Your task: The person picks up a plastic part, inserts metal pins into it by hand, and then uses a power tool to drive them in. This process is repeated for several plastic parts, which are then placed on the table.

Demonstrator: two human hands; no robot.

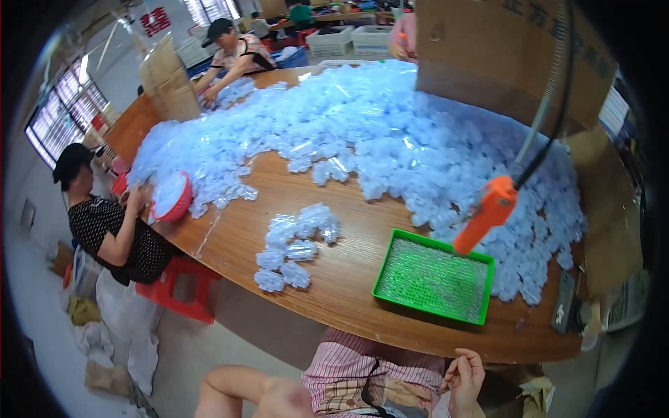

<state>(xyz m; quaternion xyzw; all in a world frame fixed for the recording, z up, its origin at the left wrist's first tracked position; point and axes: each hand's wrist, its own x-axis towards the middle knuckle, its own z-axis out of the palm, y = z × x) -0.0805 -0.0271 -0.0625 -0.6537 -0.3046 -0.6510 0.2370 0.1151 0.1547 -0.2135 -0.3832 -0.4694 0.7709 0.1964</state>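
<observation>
My left hand [284, 399] is low in the picture in front of my striped clothing, smeared by motion, so its fingers cannot be made out. Just off the table's front edge is my right hand [465, 380], its fingers loosely bent and apart, with nothing seen in them. On the table nearest that hand lies a green tray [376, 282] holding many small clear pieces [435, 275]. Left of the tray sits a small group of clear, bluish plastic pieces [301, 251]. An orange-handled tool [486, 214] hangs on a coiled line above the tray's far right corner.
A large heap of bluish clear plastic pieces [334, 118] covers the far side of the wooden table [237, 237]. One person [115, 223] works at the left beside a red basket [182, 202]; another person [240, 52] reaches in behind. Cardboard [516, 56] stands at the right.
</observation>
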